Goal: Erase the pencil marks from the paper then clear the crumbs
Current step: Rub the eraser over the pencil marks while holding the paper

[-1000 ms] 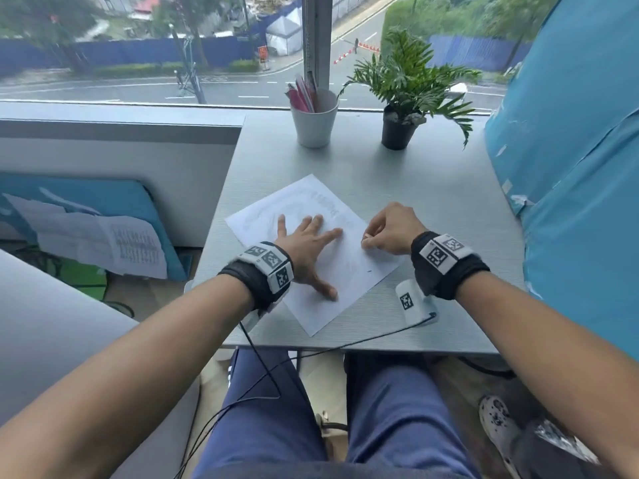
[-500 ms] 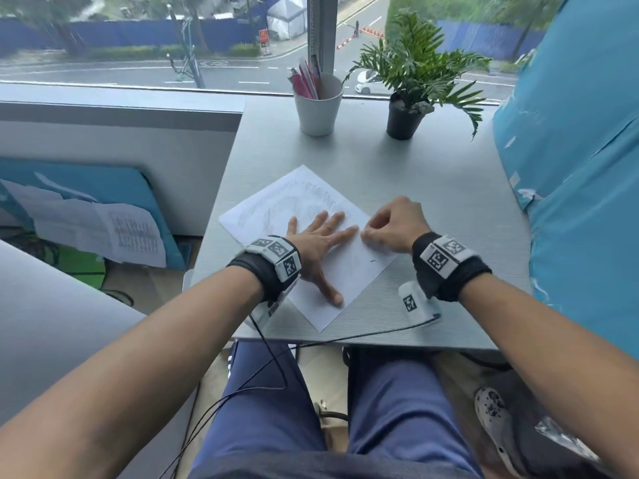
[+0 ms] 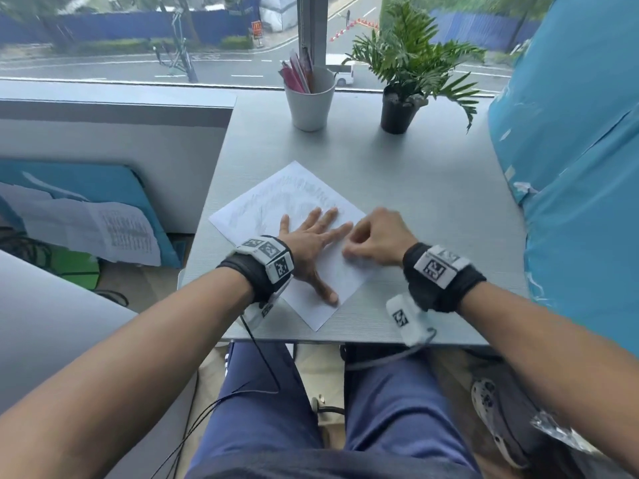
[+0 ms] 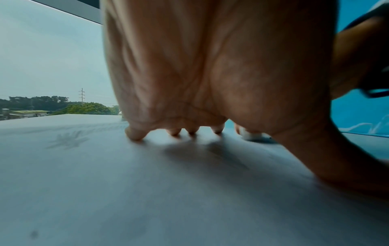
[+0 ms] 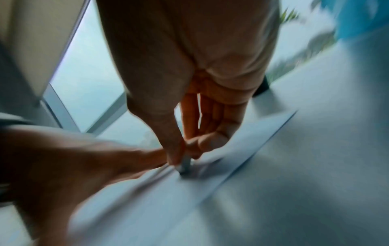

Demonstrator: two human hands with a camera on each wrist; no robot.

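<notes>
A white sheet of paper (image 3: 276, 198) with faint pencil marks lies at an angle on the grey table (image 3: 415, 188). My left hand (image 3: 311, 243) lies flat on the sheet with fingers spread and holds it down. My right hand (image 3: 373, 243) is curled just right of the left fingertips and pinches a small white eraser (image 5: 186, 164) against the paper; this hand is motion-blurred. In the left wrist view the eraser (image 4: 251, 135) shows beyond the left fingertips (image 4: 134, 134), and a pencil smudge (image 4: 67, 140) marks the paper (image 4: 147, 183).
At the back of the table stand a white cup (image 3: 309, 98) of pens and a potted plant (image 3: 404, 84) by the window. A blue cushion wall (image 3: 570, 150) lines the right side. The table's front edge (image 3: 345, 340) is near my wrists, with my legs below.
My right hand has shifted left and nearer, onto the paper's right part, and is now blurred with rubbing motion. The left hand stays pressed flat. The head view has tilted slightly.
</notes>
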